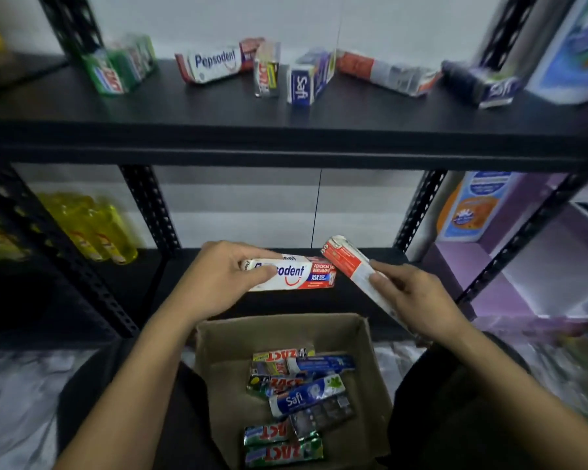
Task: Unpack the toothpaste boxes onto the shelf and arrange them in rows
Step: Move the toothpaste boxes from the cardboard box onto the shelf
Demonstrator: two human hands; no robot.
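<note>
The grip of the left hand (218,279) holds a white-and-red Pepsodent toothpaste box (306,273), that of the right hand (413,298) a second red-and-white box (348,262), both at 12 o'clock of the brown cardboard carton (216,351), where several packed boxes (306,398) remain, while the loose boxes (214,64) on the black metal shelf (353,111) lie unaligned.

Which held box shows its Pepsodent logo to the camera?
The level box in the left hand; the tilted box in the right hand shows only fine print.

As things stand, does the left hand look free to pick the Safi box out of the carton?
Probably not yet: the left hand grips a Pepsodent box. The path itself looks free, since the Safi box lies uppermost in the open carton.
</note>
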